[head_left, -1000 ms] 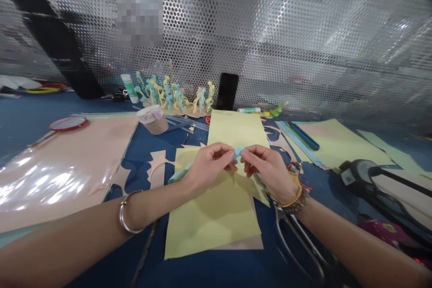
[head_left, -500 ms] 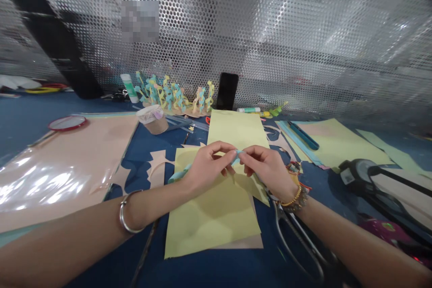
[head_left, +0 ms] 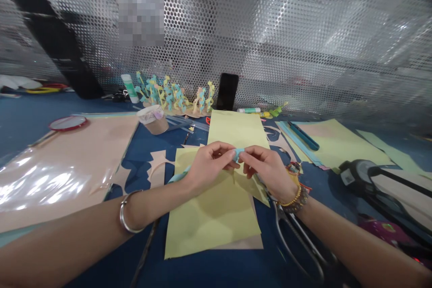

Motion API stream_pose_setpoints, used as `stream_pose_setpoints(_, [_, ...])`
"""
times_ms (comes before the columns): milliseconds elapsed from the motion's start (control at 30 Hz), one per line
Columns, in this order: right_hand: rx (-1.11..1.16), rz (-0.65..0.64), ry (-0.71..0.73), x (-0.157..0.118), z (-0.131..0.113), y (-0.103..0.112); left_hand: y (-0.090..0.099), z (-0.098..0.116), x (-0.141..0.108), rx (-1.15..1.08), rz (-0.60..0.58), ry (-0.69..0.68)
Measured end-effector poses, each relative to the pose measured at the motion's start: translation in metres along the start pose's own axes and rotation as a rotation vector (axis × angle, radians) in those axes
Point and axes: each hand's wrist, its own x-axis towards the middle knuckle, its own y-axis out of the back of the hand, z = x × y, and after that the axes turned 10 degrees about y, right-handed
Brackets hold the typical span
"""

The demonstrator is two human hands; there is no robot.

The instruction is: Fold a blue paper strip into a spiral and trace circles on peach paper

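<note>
Fig. A narrow pale-blue paper strip is held above a pale-yellow paper sheet lying on a blue table. The strip is pinched from both sides by the fingertips of the left hand and right hand, both grips being closed on it and almost meeting. A blue length, possibly the same strip, emerges beneath the left palm. Light, even fingertip pressure is judged best, as thin paper creases easily. Long-bladed metal scissors lie below the right wrist.
</note>
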Motion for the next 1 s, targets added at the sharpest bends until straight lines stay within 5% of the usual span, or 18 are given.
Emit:
stream_pose_setpoints(567, [-0.019, 0.048, 0.037, -0.0002, -0.0019, -0.0002, -0.0007, 0.0014, -0.0010, 0.006, -0.004, 0.037])
stream_pose_setpoints(1000, [0.108, 0.009, -0.068, -0.0014, -0.0066, -0.0005, -0.0010, 0.0011, -0.0001, 0.026, -0.026, 0.032])
